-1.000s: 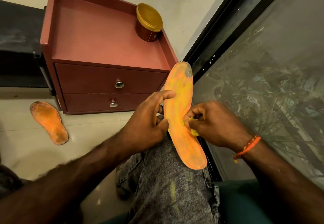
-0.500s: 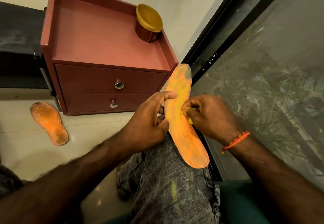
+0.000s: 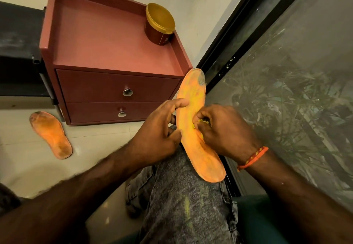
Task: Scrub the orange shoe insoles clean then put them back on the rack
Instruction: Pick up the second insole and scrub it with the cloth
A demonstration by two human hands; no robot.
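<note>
An orange insole [image 3: 193, 98] stands on its edge over my knee, with a grey worn patch at its far tip. My left hand [image 3: 158, 131] grips its left edge, index finger over the face and thumb below. My right hand [image 3: 221, 129] pinches a small yellow scrubber [image 3: 203, 120] against the insole's middle. A second orange insole [image 3: 51, 135], darker with dirt, lies flat on the pale floor at the left.
A red two-drawer cabinet [image 3: 114, 91] stands just beyond my hands, with a gold-lidded jar [image 3: 159, 24] on its top at the back right. A dark-framed glass pane [image 3: 286, 91] runs along the right. A black rack [image 3: 19, 53] sits at far left.
My right hand has slid the scrubber up the insole from near the heel half toward its middle. The left hand's grip and the floor insole are unchanged.
</note>
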